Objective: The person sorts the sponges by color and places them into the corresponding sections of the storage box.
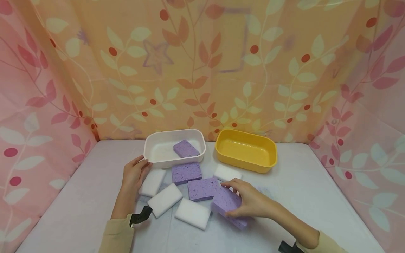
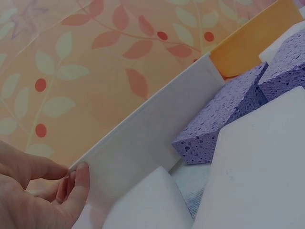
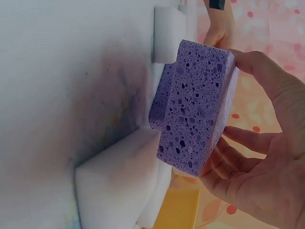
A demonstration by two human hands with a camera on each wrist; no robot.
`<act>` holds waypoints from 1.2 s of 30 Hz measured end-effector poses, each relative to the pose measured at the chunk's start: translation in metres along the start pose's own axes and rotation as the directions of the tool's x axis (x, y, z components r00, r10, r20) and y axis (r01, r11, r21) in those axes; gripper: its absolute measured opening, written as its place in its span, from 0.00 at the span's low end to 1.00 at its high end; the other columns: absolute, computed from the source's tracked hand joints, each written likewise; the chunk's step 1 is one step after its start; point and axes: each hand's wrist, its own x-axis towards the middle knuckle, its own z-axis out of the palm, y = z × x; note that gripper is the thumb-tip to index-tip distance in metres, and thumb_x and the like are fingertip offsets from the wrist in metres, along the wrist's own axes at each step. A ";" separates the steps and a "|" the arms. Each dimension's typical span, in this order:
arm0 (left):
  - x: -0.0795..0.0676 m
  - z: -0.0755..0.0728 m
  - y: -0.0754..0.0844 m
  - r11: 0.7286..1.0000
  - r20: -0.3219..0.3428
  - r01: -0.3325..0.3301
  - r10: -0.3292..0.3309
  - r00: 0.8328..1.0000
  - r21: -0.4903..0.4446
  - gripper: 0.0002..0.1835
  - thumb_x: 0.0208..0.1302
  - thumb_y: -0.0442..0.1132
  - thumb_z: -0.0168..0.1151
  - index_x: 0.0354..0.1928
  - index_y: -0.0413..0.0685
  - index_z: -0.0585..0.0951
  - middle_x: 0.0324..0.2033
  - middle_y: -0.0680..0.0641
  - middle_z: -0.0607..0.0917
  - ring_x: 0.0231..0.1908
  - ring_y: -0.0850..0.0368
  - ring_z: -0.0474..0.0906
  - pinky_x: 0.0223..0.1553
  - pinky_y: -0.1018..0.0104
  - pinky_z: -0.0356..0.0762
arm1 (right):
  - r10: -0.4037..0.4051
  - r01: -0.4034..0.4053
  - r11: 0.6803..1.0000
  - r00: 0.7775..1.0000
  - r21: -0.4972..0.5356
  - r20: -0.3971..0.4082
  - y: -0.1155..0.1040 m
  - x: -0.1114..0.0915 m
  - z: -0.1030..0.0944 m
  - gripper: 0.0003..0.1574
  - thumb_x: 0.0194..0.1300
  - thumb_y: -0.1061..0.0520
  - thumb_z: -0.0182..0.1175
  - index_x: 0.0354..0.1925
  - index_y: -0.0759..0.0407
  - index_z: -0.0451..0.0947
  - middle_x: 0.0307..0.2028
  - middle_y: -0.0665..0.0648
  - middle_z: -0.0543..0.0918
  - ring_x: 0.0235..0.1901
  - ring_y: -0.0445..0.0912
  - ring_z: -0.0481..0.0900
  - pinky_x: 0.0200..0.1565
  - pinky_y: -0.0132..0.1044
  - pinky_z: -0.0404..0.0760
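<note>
In the head view my left hand [image 1: 134, 172] is at the near left corner of a white plastic tub [image 1: 171, 162]. Its thumb and fingers pinch the tub's rim, as the left wrist view [image 2: 52, 191] shows. A purple sponge [image 1: 186, 149] lies inside that tub. My right hand [image 1: 250, 198] grips another purple sponge [image 3: 195, 105] by its edges, thumb on one side and fingers on the other, tilted above the cloth. Two more purple sponges, one [image 1: 186, 173] against the tub's front and one [image 1: 202, 189] nearer, lie left of the held one.
A yellow tub [image 1: 246, 162] stands right of the white one. Several white foam blocks lie about, including one [image 1: 193, 213] in front, one [image 1: 165, 199] to the left and one [image 1: 227, 172] before the yellow tub. Patterned curtains [image 1: 202, 70] enclose the white-covered table [image 1: 310, 196].
</note>
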 end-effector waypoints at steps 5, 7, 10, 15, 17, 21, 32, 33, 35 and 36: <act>0.001 0.000 0.000 1.000 0.001 0.001 -0.001 1.000 -0.010 0.32 0.79 0.26 0.51 0.81 0.30 0.57 0.65 0.35 0.68 0.39 0.70 0.84 0.54 0.77 0.83 | -0.012 0.012 1.000 1.000 -0.002 -0.014 -0.001 0.006 -0.003 0.53 0.49 0.45 0.84 0.68 0.62 0.75 0.53 0.51 0.82 0.47 0.42 0.75 0.45 0.33 0.79; 0.002 0.000 0.000 1.000 -0.001 0.001 -0.001 1.000 -0.011 0.32 0.79 0.26 0.51 0.81 0.30 0.57 0.64 0.36 0.69 0.38 0.70 0.84 0.53 0.76 0.83 | -0.013 0.013 1.000 1.000 -0.002 -0.014 -0.001 0.009 -0.004 0.53 0.49 0.45 0.84 0.68 0.62 0.75 0.54 0.51 0.82 0.47 0.43 0.75 0.46 0.34 0.79; 0.002 0.000 -0.001 1.000 -0.007 0.002 -0.002 1.000 -0.010 0.32 0.79 0.26 0.52 0.80 0.30 0.57 0.62 0.36 0.70 0.37 0.69 0.84 0.53 0.76 0.84 | -0.018 0.018 1.000 1.000 -0.001 -0.018 -0.002 0.014 -0.006 0.53 0.50 0.45 0.84 0.69 0.61 0.75 0.55 0.51 0.82 0.48 0.45 0.76 0.48 0.35 0.80; 0.003 -0.001 -0.001 1.000 -0.010 0.004 -0.004 1.000 -0.005 0.32 0.79 0.26 0.53 0.80 0.31 0.58 0.57 0.39 0.74 0.39 0.68 0.85 0.52 0.75 0.84 | -0.053 0.052 0.998 0.998 -0.020 -0.042 -0.003 0.023 -0.009 0.51 0.50 0.46 0.84 0.68 0.60 0.75 0.53 0.52 0.81 0.48 0.46 0.77 0.47 0.36 0.80; 0.003 -0.002 -0.001 1.000 -0.009 0.003 -0.003 1.000 -0.006 0.32 0.79 0.26 0.53 0.80 0.31 0.58 0.56 0.40 0.75 0.40 0.67 0.85 0.53 0.75 0.84 | -0.068 0.066 0.997 0.996 -0.029 -0.051 -0.004 0.027 -0.010 0.51 0.50 0.45 0.84 0.67 0.59 0.76 0.52 0.52 0.81 0.47 0.46 0.77 0.46 0.35 0.80; 0.002 -0.002 -0.001 1.000 -0.012 0.003 -0.003 1.000 -0.001 0.32 0.79 0.27 0.53 0.80 0.31 0.58 0.57 0.40 0.74 0.40 0.68 0.85 0.52 0.76 0.84 | -0.059 0.058 0.998 0.997 -0.026 -0.048 -0.006 0.035 -0.011 0.50 0.51 0.44 0.84 0.68 0.58 0.76 0.53 0.53 0.81 0.48 0.46 0.77 0.46 0.35 0.80; -0.003 0.001 0.001 1.000 -0.014 -0.009 0.009 1.000 0.007 0.33 0.77 0.25 0.54 0.80 0.29 0.58 0.50 0.44 0.78 0.35 0.69 0.85 0.51 0.76 0.85 | 0.008 -0.009 1.000 0.999 -0.015 -0.040 -0.016 0.055 -0.017 0.52 0.53 0.43 0.82 0.71 0.58 0.75 0.55 0.57 0.80 0.50 0.49 0.77 0.48 0.35 0.80; -0.003 0.001 0.001 1.000 -0.015 -0.009 0.009 1.000 0.010 0.33 0.77 0.25 0.54 0.80 0.30 0.58 0.50 0.45 0.78 0.35 0.68 0.85 0.51 0.76 0.85 | 0.004 -0.005 1.000 0.999 -0.017 -0.043 -0.017 0.058 -0.018 0.52 0.53 0.43 0.82 0.71 0.58 0.75 0.54 0.57 0.80 0.50 0.48 0.77 0.48 0.34 0.80; -0.004 0.001 0.002 1.000 -0.017 -0.010 0.010 1.000 0.012 0.33 0.77 0.25 0.55 0.79 0.30 0.59 0.49 0.46 0.79 0.35 0.68 0.86 0.50 0.76 0.85 | -0.007 0.006 1.000 0.999 -0.016 -0.051 -0.018 0.062 -0.018 0.51 0.52 0.44 0.82 0.70 0.59 0.76 0.52 0.56 0.81 0.49 0.48 0.77 0.47 0.34 0.80; -0.004 0.001 0.002 1.000 -0.017 -0.011 0.011 1.000 0.014 0.33 0.77 0.25 0.55 0.79 0.30 0.59 0.49 0.46 0.79 0.35 0.68 0.86 0.49 0.76 0.85 | -0.018 0.017 1.000 0.998 -0.019 -0.058 -0.019 0.064 -0.018 0.51 0.52 0.44 0.82 0.69 0.60 0.76 0.51 0.56 0.81 0.48 0.48 0.77 0.46 0.33 0.80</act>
